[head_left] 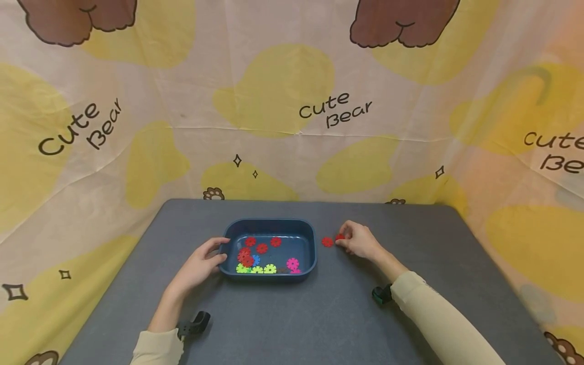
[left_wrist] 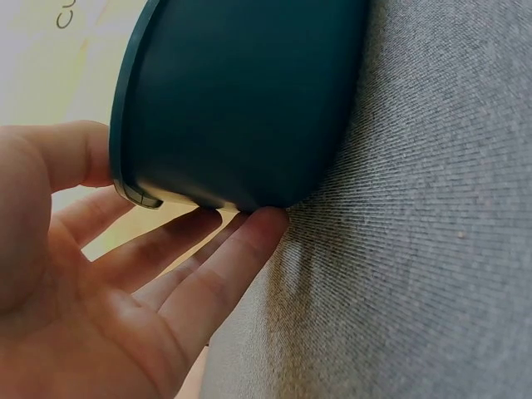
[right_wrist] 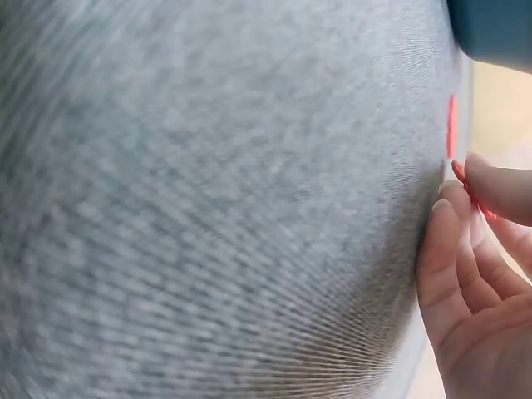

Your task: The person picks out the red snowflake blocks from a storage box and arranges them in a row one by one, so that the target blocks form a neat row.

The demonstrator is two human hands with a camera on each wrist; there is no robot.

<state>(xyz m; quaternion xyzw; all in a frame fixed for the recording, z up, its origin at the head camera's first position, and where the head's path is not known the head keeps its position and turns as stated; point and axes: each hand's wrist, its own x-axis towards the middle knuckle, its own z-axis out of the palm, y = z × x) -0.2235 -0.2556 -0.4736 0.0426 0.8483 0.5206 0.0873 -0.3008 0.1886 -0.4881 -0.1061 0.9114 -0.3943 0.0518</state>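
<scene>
A dark blue rectangular tray [head_left: 269, 277] holds several notched plastic discs, red, yellow-green, pink and blue. My left hand [head_left: 203, 262] grips the tray's left end. In the left wrist view, the thumb is at the rim and the fingers [left_wrist: 220, 278] touch the outer wall. To the right of the tray, my right hand [head_left: 362, 242] pinches a red notched disc [head_left: 339, 237] between thumb and fingers, close to the table. Another red disc [head_left: 327, 242] lies flat on the table between that hand and the tray. In the right wrist view, the pinched disc [right_wrist: 465, 184] shows partly behind the thumb.
The grey table [head_left: 292, 319] carries the tray near its far side. Behind it hangs a cloth [head_left: 283, 91] with yellow patches, bears and lettering. Dark bands [head_left: 382, 294] are on both wrists.
</scene>
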